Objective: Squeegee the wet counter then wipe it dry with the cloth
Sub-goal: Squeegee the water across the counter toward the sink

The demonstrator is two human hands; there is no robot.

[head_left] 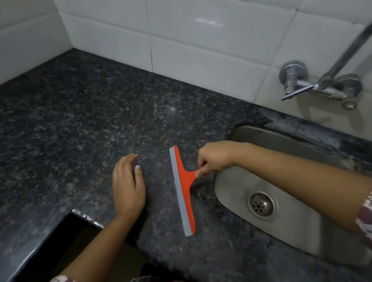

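Observation:
An orange squeegee [183, 190] with a grey rubber blade lies on the dark speckled granite counter [73, 115], its blade running from upper left to lower right. My right hand [214, 158] pinches the short orange handle beside the sink's left rim. My left hand [128, 184] rests flat on the counter just left of the blade, fingers apart, holding nothing. No cloth is in view.
A steel sink [286, 222] with a round drain [262, 204] is set into the counter at the right. A chrome wall tap [338, 83] juts out above it. White tiled walls [146, 26] close the back and left. The counter has a cut-out corner [85, 216] at the front.

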